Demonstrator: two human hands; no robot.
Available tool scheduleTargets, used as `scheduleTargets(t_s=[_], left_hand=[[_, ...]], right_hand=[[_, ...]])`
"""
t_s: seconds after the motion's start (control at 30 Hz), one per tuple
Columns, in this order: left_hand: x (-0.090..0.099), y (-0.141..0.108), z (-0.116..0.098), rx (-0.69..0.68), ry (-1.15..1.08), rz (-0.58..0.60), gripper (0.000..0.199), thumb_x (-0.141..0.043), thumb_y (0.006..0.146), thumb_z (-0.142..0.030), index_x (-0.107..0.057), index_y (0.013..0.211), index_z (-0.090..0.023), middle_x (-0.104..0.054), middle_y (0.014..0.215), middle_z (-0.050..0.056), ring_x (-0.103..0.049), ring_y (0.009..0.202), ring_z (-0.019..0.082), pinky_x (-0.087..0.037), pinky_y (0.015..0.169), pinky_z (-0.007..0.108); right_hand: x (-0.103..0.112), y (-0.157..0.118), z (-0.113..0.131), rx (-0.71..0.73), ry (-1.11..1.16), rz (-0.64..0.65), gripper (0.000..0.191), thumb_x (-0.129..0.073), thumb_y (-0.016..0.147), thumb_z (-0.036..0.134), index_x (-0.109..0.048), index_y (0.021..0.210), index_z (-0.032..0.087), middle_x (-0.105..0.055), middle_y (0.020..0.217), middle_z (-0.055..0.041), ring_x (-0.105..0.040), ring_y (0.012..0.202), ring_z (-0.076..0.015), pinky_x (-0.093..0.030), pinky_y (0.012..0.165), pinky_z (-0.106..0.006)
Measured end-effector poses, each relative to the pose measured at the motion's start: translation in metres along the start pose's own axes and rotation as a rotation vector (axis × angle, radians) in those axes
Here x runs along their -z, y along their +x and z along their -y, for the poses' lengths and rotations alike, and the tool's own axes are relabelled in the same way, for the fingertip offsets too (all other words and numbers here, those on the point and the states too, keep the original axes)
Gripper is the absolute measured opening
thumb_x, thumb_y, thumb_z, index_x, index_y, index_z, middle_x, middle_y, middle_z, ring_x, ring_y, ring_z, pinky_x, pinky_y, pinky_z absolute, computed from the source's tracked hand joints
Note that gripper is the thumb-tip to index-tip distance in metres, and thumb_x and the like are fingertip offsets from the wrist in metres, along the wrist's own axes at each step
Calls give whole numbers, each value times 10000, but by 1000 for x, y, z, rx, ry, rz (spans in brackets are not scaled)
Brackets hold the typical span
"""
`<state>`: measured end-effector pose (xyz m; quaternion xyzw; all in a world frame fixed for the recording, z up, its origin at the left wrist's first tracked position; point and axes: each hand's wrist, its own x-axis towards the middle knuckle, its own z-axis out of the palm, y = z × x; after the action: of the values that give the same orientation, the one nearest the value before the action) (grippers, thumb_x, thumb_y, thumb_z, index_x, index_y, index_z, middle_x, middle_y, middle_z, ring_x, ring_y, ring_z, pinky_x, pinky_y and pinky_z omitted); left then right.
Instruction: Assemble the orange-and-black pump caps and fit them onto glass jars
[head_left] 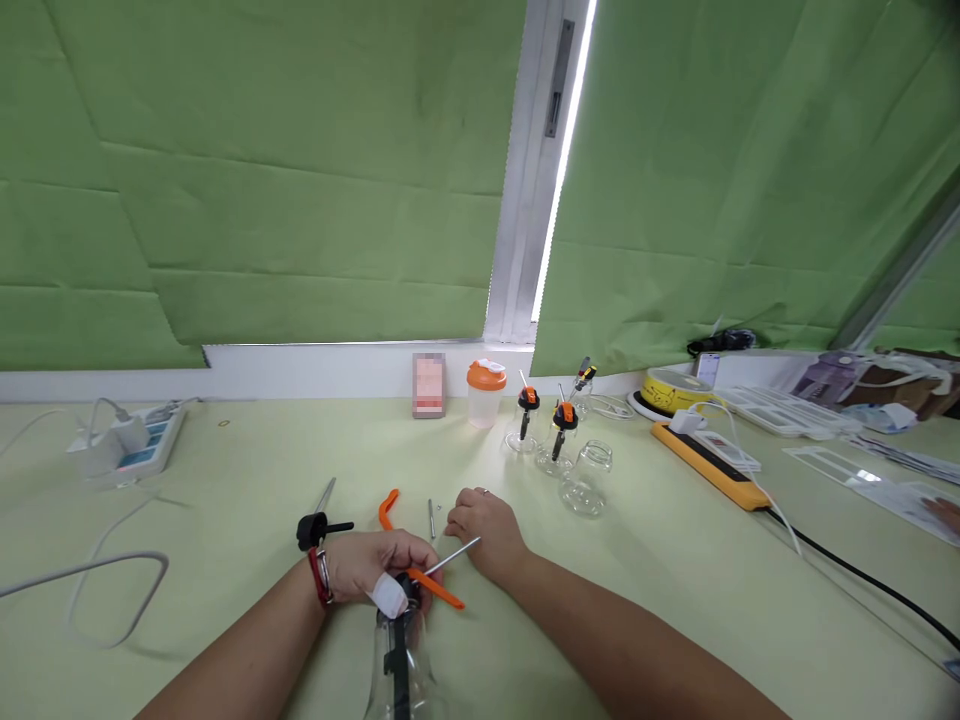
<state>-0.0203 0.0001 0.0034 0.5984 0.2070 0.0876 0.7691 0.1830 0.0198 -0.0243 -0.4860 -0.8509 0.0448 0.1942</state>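
Head view: well back from the worktop's [247, 450] far edge, the left hand [367, 562] grasps the glass bottle [401, 660] by its black top [409, 590], where an orange lever [440, 591] and metal rod [454, 553] jut out; the right hand [484, 525] rests, fingers curled, near a metal pin [431, 518], whether gripping anything I cannot tell
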Motion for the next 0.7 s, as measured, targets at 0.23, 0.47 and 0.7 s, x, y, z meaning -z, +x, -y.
scheduleTargets(t_s=[0.23,0.47,0.7], left_hand=[[1,-1,2,14,16,-26,475,-812,529,-376,-642,919,-166,-686,810,35,-615,619,147,-441,512,212],[0,-1,4,-35,-12,-43,503,-804,529,-365,-633,954,-156,-674,792,50,-606,587,151,-438,502,222],[-12,0,-9,-241,-46,-207,429,-756,568,-394,-622,876,-127,-610,808,47,-602,687,181,-435,609,268]], right_hand=[[3,13,3,-43,-9,-29,143,-587,821,208,-687,719,208,-630,821,-32,-549,809,-166,-398,749,-264],[11,1,-6,-139,225,-215,120,-537,832,195,-656,835,210,-626,893,-37,-564,836,-168,-416,751,-265],[23,-35,-4,-406,984,-185,367,-516,799,531,-583,737,175,-548,643,-11,-455,534,-119,-365,518,-246]])
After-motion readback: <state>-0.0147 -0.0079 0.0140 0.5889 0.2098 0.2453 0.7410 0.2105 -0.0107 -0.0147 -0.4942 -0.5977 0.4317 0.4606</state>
